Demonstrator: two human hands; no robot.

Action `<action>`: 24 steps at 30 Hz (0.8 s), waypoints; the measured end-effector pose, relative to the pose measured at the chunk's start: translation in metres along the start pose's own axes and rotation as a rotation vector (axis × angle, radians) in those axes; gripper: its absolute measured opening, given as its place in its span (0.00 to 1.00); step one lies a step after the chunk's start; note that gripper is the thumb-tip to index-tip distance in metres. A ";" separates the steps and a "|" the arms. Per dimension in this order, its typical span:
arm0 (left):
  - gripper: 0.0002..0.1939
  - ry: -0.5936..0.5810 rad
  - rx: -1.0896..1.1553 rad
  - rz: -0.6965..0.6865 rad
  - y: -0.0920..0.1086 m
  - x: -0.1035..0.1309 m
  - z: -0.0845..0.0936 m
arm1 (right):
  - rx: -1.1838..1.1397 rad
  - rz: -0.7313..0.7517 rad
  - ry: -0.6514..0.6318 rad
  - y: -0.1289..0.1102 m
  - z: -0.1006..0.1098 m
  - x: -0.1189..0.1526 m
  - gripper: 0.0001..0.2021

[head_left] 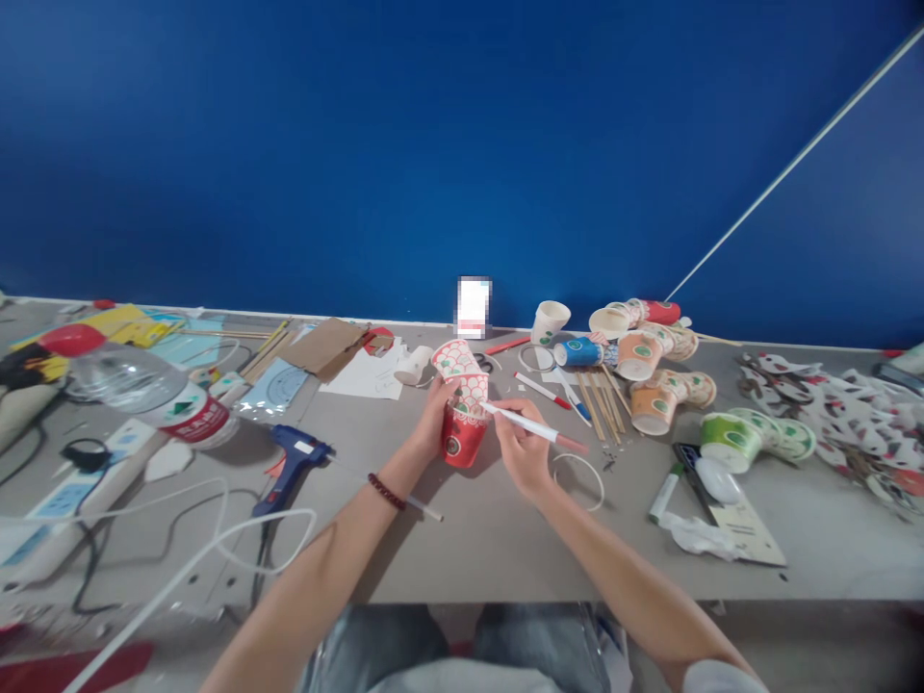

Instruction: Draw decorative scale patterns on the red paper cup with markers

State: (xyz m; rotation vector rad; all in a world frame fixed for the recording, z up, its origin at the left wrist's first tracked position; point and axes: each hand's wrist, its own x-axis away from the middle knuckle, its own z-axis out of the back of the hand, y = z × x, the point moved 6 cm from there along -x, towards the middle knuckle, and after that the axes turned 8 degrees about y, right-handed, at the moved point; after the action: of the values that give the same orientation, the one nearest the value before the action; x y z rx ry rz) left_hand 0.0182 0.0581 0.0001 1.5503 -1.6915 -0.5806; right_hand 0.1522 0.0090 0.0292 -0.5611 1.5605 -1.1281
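My left hand (431, 423) is closed around the side of a joined stack of paper cups (466, 441). Its lower cup is red, and the upper pieces are white with a red ring pattern, bending toward the upper left. In my right hand (525, 462) is a white marker (530, 424) with a red end, pinched like a pen. The marker's tip points left at the seam between the red and the patterned cups; whether it touches is too small to tell. Just beyond the cups, partly hidden, lie scissors (485, 363).
More joined cups (654, 409), wooden sticks (603, 404) and other markers (541, 390) lie to the right. A blue glue gun (293, 467), a water bottle (155, 390) and a power strip (79, 500) with loose cables are left. A phone with a blurred screen (474, 306) leans on the blue wall.
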 end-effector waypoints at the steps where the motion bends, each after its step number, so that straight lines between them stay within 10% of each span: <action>1: 0.20 0.010 -0.015 -0.004 0.001 0.000 0.000 | -0.002 0.004 -0.003 0.000 0.000 0.000 0.05; 24: 0.21 0.020 -0.085 0.016 0.003 0.007 -0.003 | 0.027 -0.009 -0.022 0.002 -0.001 0.000 0.04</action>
State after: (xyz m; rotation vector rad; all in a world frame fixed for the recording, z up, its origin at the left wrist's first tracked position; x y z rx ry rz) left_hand 0.0182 0.0524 0.0059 1.4768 -1.6414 -0.6189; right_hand 0.1522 0.0108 0.0273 -0.5611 1.5233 -1.1450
